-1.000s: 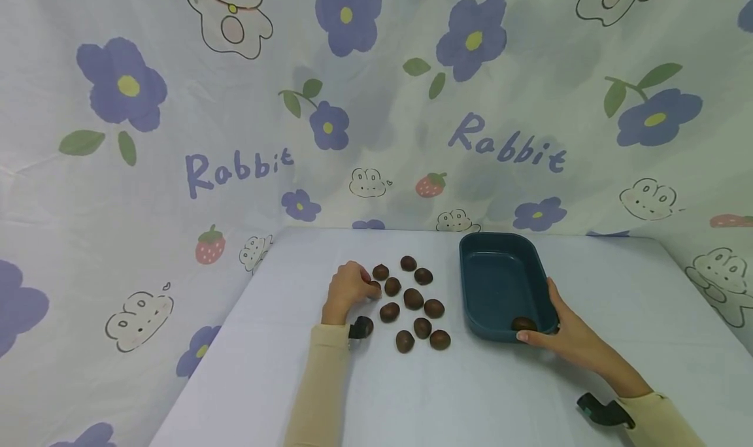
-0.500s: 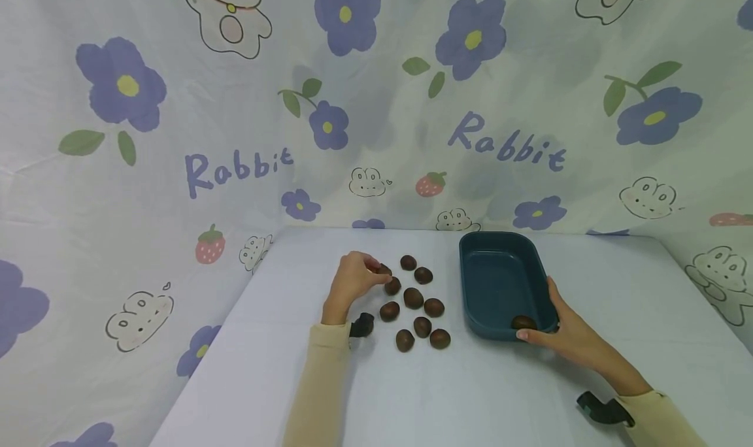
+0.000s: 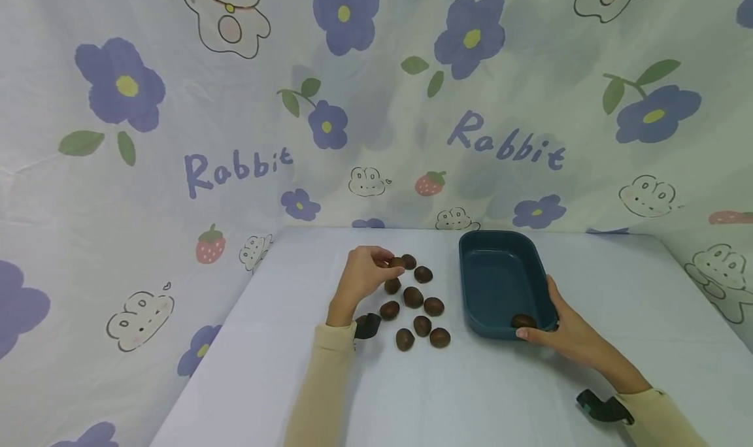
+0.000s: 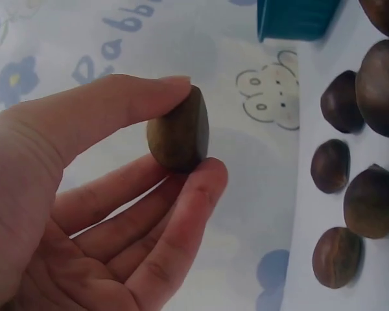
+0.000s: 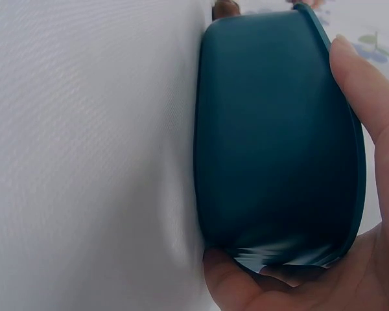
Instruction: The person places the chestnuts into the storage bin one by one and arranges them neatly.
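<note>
My left hand pinches a brown chestnut between thumb and fingertips, at the far left of the loose chestnuts. From the left wrist view, the held nut appears against the backdrop. On the right, a dark teal rectangular dish stands on the white table. My right hand grips its near right corner, the thumb over the rim and fingers around the outside wall. One chestnut lies inside the dish by that thumb. Part of the table behind my left hand is hidden.
Several loose chestnuts lie scattered on the white tabletop between my left hand and the dish. A printed cloth with flowers and rabbits hangs behind and at the sides.
My left hand has moved away from me and to the right, with a chestnut at its fingertips. A chestnut formerly near those fingers no longer shows separately. Right hand and dish stay put.
</note>
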{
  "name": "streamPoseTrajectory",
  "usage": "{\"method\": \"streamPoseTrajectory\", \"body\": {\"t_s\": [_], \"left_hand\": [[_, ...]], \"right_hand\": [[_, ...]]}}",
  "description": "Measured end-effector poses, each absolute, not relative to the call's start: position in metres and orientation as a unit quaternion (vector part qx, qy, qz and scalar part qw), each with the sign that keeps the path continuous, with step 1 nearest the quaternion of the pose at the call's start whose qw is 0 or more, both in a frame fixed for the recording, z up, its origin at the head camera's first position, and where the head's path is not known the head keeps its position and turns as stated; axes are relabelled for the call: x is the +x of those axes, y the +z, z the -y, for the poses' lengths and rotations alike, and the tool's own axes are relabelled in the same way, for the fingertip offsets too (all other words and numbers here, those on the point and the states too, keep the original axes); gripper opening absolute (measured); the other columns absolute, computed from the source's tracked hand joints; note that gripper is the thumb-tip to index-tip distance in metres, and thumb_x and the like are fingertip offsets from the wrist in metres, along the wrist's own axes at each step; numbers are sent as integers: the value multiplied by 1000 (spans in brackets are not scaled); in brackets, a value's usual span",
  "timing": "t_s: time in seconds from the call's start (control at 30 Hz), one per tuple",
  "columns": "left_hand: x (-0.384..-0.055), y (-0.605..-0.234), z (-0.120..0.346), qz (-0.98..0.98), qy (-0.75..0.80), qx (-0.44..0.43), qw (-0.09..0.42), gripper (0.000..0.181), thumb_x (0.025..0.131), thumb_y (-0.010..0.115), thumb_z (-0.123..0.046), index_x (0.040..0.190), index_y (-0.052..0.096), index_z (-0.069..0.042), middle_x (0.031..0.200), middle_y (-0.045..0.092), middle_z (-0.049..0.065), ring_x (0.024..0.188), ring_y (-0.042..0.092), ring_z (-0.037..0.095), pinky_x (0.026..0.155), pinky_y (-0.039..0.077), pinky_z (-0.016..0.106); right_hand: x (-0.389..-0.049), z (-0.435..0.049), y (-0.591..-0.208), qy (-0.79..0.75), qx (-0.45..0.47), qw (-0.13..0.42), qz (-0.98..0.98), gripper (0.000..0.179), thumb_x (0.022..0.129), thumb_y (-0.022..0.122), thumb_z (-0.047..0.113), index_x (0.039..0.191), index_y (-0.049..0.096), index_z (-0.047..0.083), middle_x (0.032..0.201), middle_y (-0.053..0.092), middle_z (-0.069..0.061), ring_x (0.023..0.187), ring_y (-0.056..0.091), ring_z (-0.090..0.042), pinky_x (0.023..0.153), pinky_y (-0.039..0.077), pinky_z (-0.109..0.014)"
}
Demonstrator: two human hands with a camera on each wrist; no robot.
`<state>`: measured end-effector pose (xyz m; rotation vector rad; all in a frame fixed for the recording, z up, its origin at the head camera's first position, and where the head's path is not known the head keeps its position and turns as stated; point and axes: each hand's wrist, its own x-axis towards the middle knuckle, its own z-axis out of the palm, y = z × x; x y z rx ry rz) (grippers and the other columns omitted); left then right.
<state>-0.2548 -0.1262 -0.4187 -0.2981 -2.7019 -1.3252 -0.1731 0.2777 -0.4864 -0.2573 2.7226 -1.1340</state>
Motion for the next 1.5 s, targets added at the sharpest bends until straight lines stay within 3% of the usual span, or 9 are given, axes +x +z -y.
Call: {"method": "streamPoseTrajectory", "body": {"t_s": [0.23,0.77,1.13,1.4,1.5], "left_hand": [[-250,-413,116,861,-490,-125,56,34,81,89,-23,108,78,-5,99,79,9,86,73,17,81,61,34],[-237,-410,84,806,-565,-169,45,30,83,87,-22,108,78,-9,97,77,9,80,68,14,75,57,23],[-231,-406,57,799,-572,-184,25,32,82,88,-27,108,80,-11,98,78,8,83,72,12,75,59,28],[-233,-412,32,832,-509,-217,40,30,82,88,-33,107,82,-17,108,80,-3,101,66,12,93,52,33],[-232,-417,26,840,-497,-217,31,30,82,88,-35,106,82,-19,110,78,-4,106,63,14,94,51,35]], "right_hand": [[-174,-277,-487,-382,-85,92,-916,131,88,78,47,162,-24,12,168,-1,-37,145,22,-69,103,35,-81],[-174,-278,-488,-393,-88,89,-911,130,88,78,47,162,-23,11,169,-2,-36,146,20,-68,105,34,-80],[-176,-280,-491,-403,-93,81,-907,130,88,79,45,162,-21,9,169,-3,-35,147,19,-68,106,32,-81],[-176,-281,-490,-400,-92,80,-908,130,88,79,46,162,-21,9,169,-3,-36,147,19,-68,105,34,-80],[-176,-280,-489,-404,-94,80,-906,130,88,79,45,162,-21,9,169,-3,-36,147,18,-67,106,33,-80]]}}
